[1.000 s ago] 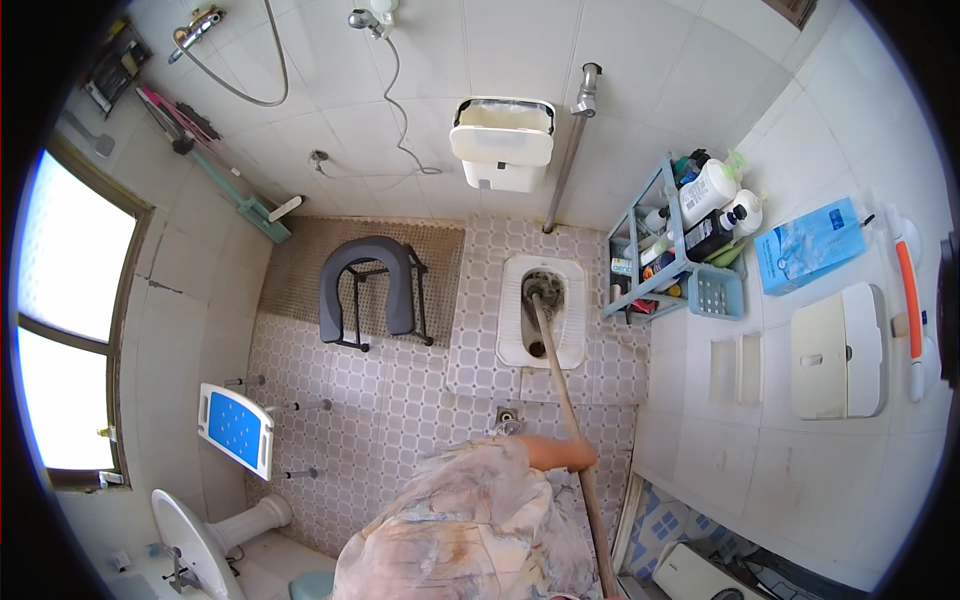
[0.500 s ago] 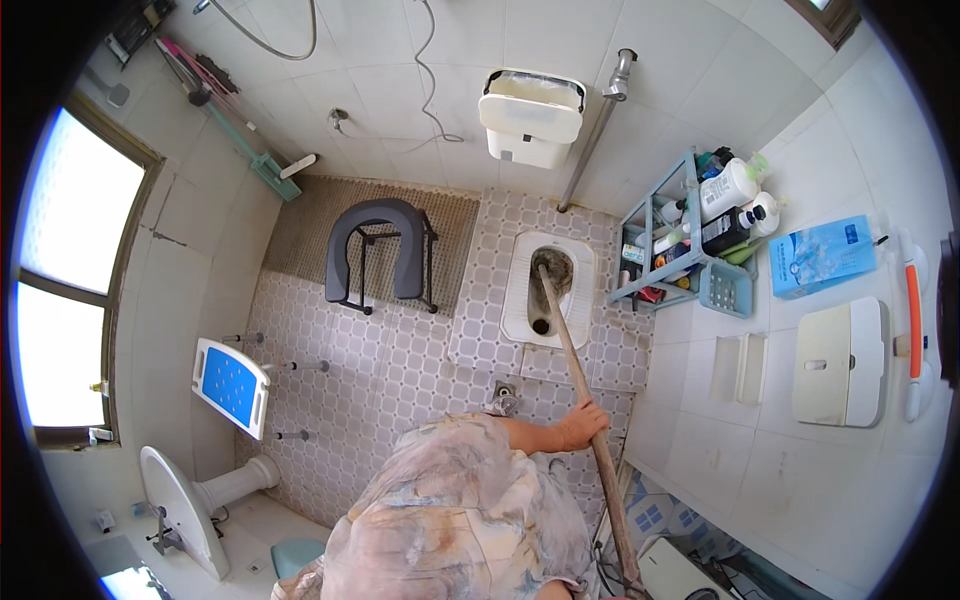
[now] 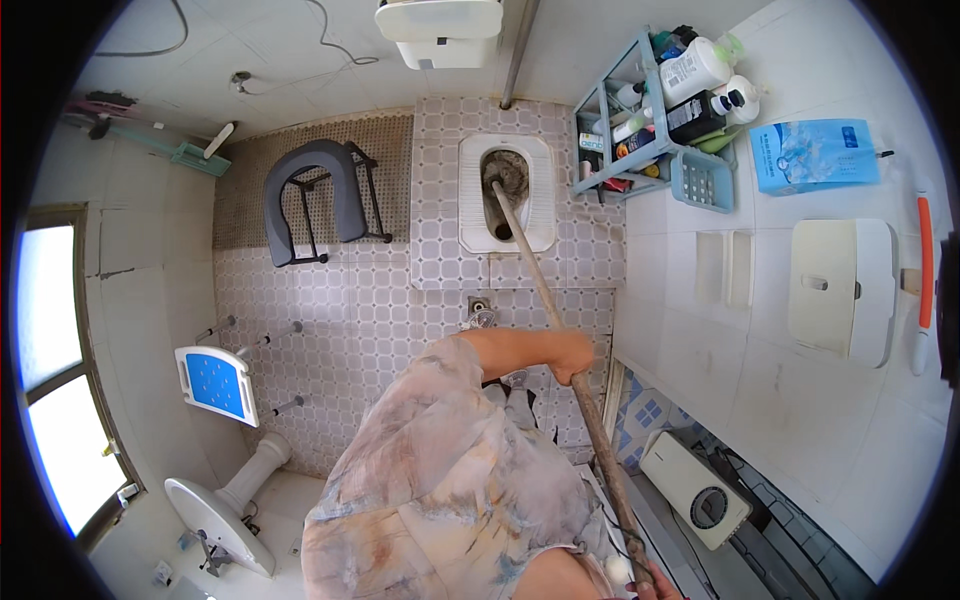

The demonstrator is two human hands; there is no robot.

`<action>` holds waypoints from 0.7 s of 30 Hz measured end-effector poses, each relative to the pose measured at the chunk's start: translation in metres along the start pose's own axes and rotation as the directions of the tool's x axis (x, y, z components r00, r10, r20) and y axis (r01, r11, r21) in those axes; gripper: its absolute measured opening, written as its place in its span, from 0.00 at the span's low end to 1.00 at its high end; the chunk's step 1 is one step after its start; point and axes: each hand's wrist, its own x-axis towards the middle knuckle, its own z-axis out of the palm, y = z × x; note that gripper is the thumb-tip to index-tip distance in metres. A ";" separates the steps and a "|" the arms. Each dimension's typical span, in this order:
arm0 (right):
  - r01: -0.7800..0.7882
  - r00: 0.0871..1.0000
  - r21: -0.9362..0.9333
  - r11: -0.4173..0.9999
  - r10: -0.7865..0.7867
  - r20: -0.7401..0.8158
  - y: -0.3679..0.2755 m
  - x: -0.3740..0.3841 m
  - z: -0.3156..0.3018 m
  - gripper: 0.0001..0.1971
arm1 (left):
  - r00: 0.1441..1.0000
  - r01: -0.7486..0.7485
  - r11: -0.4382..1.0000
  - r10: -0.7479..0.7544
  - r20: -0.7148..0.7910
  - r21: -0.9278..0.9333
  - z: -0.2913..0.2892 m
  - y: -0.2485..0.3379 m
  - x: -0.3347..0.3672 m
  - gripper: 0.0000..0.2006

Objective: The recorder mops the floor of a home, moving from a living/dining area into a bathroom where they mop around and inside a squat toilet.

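Observation:
My left hand (image 3: 572, 356) is wrapped around a long wooden pole (image 3: 538, 272) partway along it, with the forearm crossing from the left. The pole slants up and away, its far end inside the bowl of a white squat toilet (image 3: 539, 215) set in the raised tiled floor. Brownish, rough-textured matter (image 3: 508, 172) lies around that end; whether it is a mop head or dirt on the bowl I cannot tell. At the lower edge my right hand (image 3: 655, 584) grips the pole's near end, partly cut off by the frame.
A dark grey commode chair (image 3: 354, 200) stands left on a brown mat (image 3: 235, 205). Right of the toilet is a blue rack (image 3: 607, 125) of bottles. Farther left are a blue-and-white shower seat (image 3: 217, 384) and a washbasin (image 3: 205, 520). A cream appliance (image 3: 693, 490) stands lower right.
The view has shifted, so the toilet and chair sit higher and farther left. More of my right hand shows. Both hands stay on the pole, whose far end is still in the bowl.

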 end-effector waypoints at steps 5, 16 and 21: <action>0.126 0.984 0.139 0.982 -0.142 0.110 0.001 0.075 0.045 0.23 | 0.920 -0.052 0.997 0.026 0.392 0.056 0.031 -0.067 0.011 0.09; 0.127 0.988 0.277 0.952 -0.147 0.053 0.179 0.148 0.108 0.22 | 0.835 0.052 0.974 -0.163 0.525 0.220 0.087 -0.049 -0.007 0.11; 0.304 0.948 0.188 0.934 -0.316 0.034 0.151 0.232 0.143 0.20 | 0.870 -0.112 0.987 0.041 0.491 0.116 0.135 0.022 0.006 0.11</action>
